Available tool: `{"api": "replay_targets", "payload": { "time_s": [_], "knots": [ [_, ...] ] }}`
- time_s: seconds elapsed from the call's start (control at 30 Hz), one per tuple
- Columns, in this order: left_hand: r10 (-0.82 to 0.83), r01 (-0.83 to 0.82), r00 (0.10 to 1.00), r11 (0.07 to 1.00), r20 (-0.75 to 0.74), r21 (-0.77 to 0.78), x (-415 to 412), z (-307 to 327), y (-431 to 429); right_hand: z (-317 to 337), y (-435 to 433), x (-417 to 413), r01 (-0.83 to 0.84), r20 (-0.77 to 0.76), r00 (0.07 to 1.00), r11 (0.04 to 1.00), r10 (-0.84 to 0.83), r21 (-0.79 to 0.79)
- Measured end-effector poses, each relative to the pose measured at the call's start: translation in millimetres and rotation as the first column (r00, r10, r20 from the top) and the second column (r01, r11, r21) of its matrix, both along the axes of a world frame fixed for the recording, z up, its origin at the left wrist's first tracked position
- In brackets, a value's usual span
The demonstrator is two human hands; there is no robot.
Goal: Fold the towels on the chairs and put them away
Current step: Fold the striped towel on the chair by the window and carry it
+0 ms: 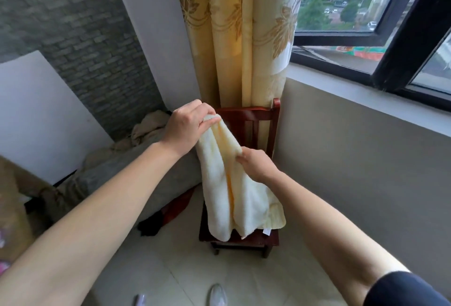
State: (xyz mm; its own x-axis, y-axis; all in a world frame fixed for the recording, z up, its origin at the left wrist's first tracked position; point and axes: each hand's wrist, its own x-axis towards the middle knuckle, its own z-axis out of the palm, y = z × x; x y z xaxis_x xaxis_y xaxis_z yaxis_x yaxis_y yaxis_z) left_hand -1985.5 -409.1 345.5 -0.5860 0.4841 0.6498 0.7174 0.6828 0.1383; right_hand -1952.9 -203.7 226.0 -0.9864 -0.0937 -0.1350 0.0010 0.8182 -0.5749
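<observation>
A cream towel with a yellow stripe hangs bunched over a dark red wooden chair in the corner. My left hand grips the towel's top edge, held up near the chair's backrest. My right hand pinches another part of the edge lower and to the right. The towel's lower end drapes onto the chair seat, where a small white label shows.
A yellow curtain hangs behind the chair, with a window and grey wall to the right. A bed with rumpled grey bedding lies to the left. Dark cloth lies on the tiled floor beside the chair.
</observation>
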Motion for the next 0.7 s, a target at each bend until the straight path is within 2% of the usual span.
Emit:
{"api": "replay_targets", "payload": {
  "time_s": [0.1,0.17,0.23,0.3,0.33,0.4,0.47,0.5,0.53,0.63,0.7],
  "knots": [
    [0.018,-0.006,0.997,0.988,0.077,-0.153,-7,-9,-31,10,21,-13,0.147,-0.126,0.981,0.989,-0.146,-0.004],
    [0.094,-0.048,0.976,0.972,0.194,-0.231,-8,-17,-43,23,33,-21,0.198,-0.180,0.960,0.976,-0.213,-0.095],
    [0.174,-0.085,0.940,0.953,0.293,-0.291,-11,-27,-46,31,36,-27,0.173,-0.127,0.971,0.962,-0.202,-0.209],
    [0.264,-0.138,0.910,0.920,0.319,-0.367,-15,-33,-45,34,36,-25,0.137,-0.077,0.984,0.955,-0.162,-0.263],
    [0.303,-0.170,0.899,0.907,0.317,-0.386,-17,-35,-46,36,36,-21,0.112,-0.094,0.986,0.966,-0.137,-0.232],
    [0.348,-0.228,0.885,0.903,0.310,-0.364,-23,-39,-50,39,39,-12,0.020,-0.123,0.992,1.000,-0.018,0.017],
    [0.348,-0.258,0.899,0.911,0.264,-0.320,-29,-38,-49,38,46,-10,-0.086,-0.135,0.980,0.930,0.143,0.358],
    [0.336,-0.266,0.916,0.918,0.218,-0.294,-31,-38,-48,36,51,-14,-0.085,-0.159,0.972,0.891,0.172,0.446],
    [0.324,-0.277,0.933,0.924,0.156,-0.263,-34,-37,-44,35,57,-20,-0.036,-0.209,0.967,0.886,0.148,0.463],
    [0.331,-0.316,0.942,0.929,0.049,-0.194,-41,-30,-30,40,79,-36,0.167,-0.400,0.916,0.920,-0.012,0.356],
    [0.344,-0.336,0.939,0.926,0.022,-0.174,-45,-28,-23,45,92,-43,0.250,-0.425,0.902,0.900,-0.083,0.356]
  ]
}}
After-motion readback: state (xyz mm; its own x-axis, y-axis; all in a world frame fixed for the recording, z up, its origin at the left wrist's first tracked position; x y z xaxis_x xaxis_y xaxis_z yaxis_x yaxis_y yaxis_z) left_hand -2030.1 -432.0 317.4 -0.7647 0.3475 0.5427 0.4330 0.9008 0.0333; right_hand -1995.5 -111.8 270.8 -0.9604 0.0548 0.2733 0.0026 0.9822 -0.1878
